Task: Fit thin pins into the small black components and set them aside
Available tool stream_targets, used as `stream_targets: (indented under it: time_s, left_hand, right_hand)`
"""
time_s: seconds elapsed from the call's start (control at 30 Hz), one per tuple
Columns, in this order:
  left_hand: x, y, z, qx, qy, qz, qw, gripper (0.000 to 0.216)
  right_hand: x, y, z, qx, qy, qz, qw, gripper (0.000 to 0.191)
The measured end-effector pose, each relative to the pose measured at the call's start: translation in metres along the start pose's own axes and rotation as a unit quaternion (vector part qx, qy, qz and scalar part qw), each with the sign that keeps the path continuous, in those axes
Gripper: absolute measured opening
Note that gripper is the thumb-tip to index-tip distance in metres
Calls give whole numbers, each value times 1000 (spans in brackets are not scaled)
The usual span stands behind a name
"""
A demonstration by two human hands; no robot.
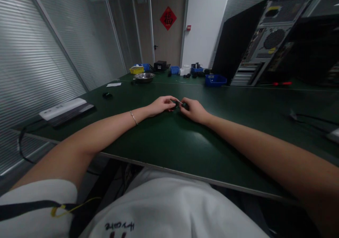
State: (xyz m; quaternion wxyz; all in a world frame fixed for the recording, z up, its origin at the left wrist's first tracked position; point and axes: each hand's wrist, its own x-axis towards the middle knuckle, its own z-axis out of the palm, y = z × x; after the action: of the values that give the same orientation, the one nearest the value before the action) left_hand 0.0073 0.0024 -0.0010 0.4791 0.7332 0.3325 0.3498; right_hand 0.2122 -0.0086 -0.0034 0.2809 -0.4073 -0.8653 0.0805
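My left hand (162,105) is out over the green table, fingertips pinched round a small black part (176,104), mostly hidden and too small to name. Facing it, my right hand (196,111) has its fingers closed on what looks like a small screwdriver (185,106) with a dark handle. Its thin bright shaft points left and reaches the black part. Both hands are close together near the middle of the table, just above the surface.
Left on the green table (159,146) lie a white-and-grey device (66,110) with a cable and a small black item (107,95). Behind are a metal bowl (144,76), a yellow bin (136,70) and a blue bin (215,80). A computer tower (238,43) stands back right.
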Motion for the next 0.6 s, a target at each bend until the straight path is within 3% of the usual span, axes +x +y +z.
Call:
stream_targets:
  time_s: [0.33,0.6]
  left_hand:
    - [-2,4,2,-117,16,-45,992,30]
    - [2,-4,2,-127,38,-39,990,22]
  right_hand:
    - [-7,-9,-5,77,84,-55,992,23]
    - [-8,-13,-6,72,92,-14,993,21]
